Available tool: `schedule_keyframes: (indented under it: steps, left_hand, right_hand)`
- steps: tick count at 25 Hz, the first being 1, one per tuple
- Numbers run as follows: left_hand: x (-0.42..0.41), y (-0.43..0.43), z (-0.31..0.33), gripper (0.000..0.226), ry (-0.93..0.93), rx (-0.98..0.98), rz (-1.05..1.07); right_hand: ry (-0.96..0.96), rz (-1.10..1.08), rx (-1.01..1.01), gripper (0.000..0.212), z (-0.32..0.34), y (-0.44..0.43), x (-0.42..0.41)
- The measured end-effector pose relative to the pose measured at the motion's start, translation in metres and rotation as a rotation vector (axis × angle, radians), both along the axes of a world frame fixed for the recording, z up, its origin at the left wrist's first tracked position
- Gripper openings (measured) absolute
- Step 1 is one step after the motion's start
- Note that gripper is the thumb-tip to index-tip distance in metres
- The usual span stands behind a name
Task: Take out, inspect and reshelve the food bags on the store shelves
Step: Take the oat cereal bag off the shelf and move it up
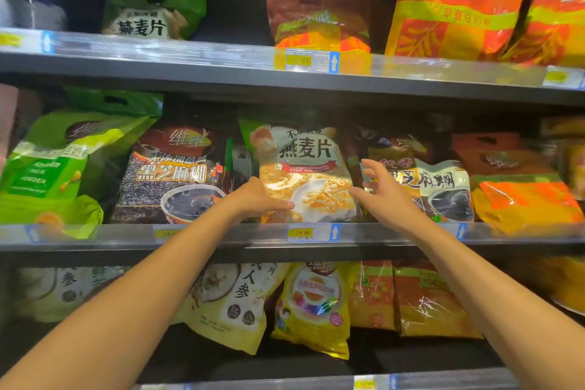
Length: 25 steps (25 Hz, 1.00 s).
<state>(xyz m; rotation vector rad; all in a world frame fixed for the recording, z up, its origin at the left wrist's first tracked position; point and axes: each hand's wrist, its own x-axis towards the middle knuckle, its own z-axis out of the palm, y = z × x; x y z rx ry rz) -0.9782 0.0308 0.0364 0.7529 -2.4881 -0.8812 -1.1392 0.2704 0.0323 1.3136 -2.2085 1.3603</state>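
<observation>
On the middle shelf [95,236], the oat bag [305,168] in the centre carries the large black characters 燕麦片. The small line above them is too blurred to read. To its left, the black sesame bag [172,174] shows 维维 at the top and 黑芝麻糊 in yellow below. The second sesame bag [440,184], on the right, shows 芝麻糊, and the character before these is partly covered. The price tag [303,233] on the edge of this shelf reads 24.90, with a white arrow pointing up beside the number. On the top shelf [190,70], the green bag [148,14] reads 燕麦片 and the big orange bag [459,9] reads 维维. On the lower shelf [285,385], the pale yellow bag [234,304] reads 人参.
</observation>
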Motion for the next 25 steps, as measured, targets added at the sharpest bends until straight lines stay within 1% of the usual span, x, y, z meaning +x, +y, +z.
schedule_keyframes:
  steps: [1, 2, 3, 6, 7, 10, 12, 13, 15, 17, 19, 20, 21, 25]
  left_hand:
    - [0.004, 0.002, 0.001, 0.057, -0.004, -0.01, -0.011]
    - [0.007, 0.003, 0.003, 0.046, -0.018, -0.014, -0.03]
    - [0.011, 0.005, 0.006, 0.043, -0.032, -0.009, -0.054]
    - [0.016, 0.007, 0.007, 0.038, -0.02, 0.103, -0.133]
    - [0.016, 0.008, 0.007, 0.04, -0.012, 0.137, -0.159]
    - [0.012, 0.007, 0.004, 0.06, -0.006, 0.133, -0.198]
    - [0.007, 0.002, 0.0, 0.063, 0.006, 0.122, -0.195]
    - [0.007, 0.004, 0.0, 0.06, 0.018, 0.128, -0.186]
    - [0.008, 0.008, 0.002, 0.048, 0.066, 0.168, -0.171]
    - [0.009, 0.012, 0.004, 0.039, 0.121, 0.201, -0.141]
    - [0.011, 0.01, 0.006, 0.036, 0.156, 0.208, -0.129]
    - [0.014, 0.009, 0.008, 0.04, 0.174, 0.234, -0.136]
    - [0.017, 0.01, 0.011, 0.053, 0.203, 0.268, -0.147]
    - [0.026, -0.002, 0.022, 0.114, 0.303, 0.3, -0.163]
  right_hand:
    - [-0.018, 0.013, 0.001, 0.076, 0.001, -0.004, -0.002]
    - [-0.032, 0.02, 0.016, 0.078, 0.003, -0.008, -0.004]
    - [-0.048, 0.023, 0.038, 0.08, 0.004, -0.013, -0.005]
    - [-0.064, 0.011, 0.132, 0.087, 0.01, -0.027, -0.008]
    - [-0.055, -0.002, 0.166, 0.09, 0.012, -0.03, -0.009]
    - [-0.05, -0.083, 0.293, 0.093, 0.02, -0.041, -0.012]
    - [-0.05, -0.126, 0.354, 0.088, 0.024, -0.049, -0.012]
    - [-0.056, -0.13, 0.362, 0.085, 0.025, -0.052, -0.012]
    - [-0.074, -0.115, 0.339, 0.08, 0.024, -0.056, -0.012]
    - [-0.091, -0.097, 0.282, 0.077, 0.021, -0.057, -0.012]
    - [-0.117, -0.077, 0.199, 0.077, 0.021, -0.057, -0.011]
    - [-0.133, -0.058, 0.146, 0.078, 0.021, -0.056, -0.01]
    - [-0.149, -0.031, 0.092, 0.077, 0.023, -0.055, -0.008]
    - [-0.163, 0.038, -0.083, 0.071, 0.033, -0.049, 0.007]
